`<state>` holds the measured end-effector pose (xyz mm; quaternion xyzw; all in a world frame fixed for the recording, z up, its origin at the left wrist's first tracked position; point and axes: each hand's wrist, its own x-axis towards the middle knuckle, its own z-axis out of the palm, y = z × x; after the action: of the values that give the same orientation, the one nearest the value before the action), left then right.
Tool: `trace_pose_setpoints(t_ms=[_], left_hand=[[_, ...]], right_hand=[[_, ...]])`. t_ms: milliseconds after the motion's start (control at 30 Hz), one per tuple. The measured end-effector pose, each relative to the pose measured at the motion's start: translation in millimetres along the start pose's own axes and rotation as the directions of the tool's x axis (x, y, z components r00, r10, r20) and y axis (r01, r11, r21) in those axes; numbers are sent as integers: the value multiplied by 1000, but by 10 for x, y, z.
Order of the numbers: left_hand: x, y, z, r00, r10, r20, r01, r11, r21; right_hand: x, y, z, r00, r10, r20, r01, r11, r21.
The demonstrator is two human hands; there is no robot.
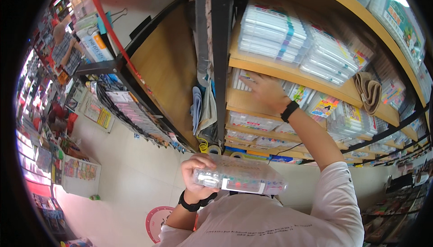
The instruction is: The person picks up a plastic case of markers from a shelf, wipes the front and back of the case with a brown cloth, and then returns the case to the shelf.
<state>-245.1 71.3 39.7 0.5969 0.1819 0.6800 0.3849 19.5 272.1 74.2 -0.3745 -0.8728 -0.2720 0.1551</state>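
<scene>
My left hand [199, 171] grips one end of a clear plastic case [242, 176] in front of my chest. Coloured round marker ends and a white label show along its side. Further forward, my right hand [269, 90] reaches into a shelf compartment, its fingers apart above a pack of white markers [241, 81]. Blur hides whether the fingertips touch that pack. Beside the right wrist lies a marker pack with a green and yellow label [299, 94]. Stacked clear cases of white markers [274, 32] sit on the shelf board above this hand.
A folded brown cloth [368, 93] hangs over the shelf edge at the right. A black upright post [221, 60] borders the compartment. Rolls of tape [214, 150] lie by its foot. Left stands a rack of hanging goods [135, 111]; a person [66, 49] is beyond it.
</scene>
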Motion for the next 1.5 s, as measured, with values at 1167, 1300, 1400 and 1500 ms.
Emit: trace_pose_setpoints(t_ms=[1167, 1300, 1400, 1500], left_hand=[[-73, 21, -135, 998, -58, -3, 57, 979, -194], [1, 33, -190, 994, -98, -40, 88, 975, -205], [41, 32, -189, 986, -150, -74, 124, 953, -276], [40, 19, -190, 979, -170, -110, 140, 962, -234]], right_hand=[[-1098, -538, -677, 952, 296, 71, -295, 839, 456], [-1013, -975, -1055, 980, 49, 191, -184, 570, 800], [-1451, -1183, -808, 950, 210, 230, -302, 434, 849], [-1416, -1402, -1116, 853, 349, 387, -471, 197, 860]])
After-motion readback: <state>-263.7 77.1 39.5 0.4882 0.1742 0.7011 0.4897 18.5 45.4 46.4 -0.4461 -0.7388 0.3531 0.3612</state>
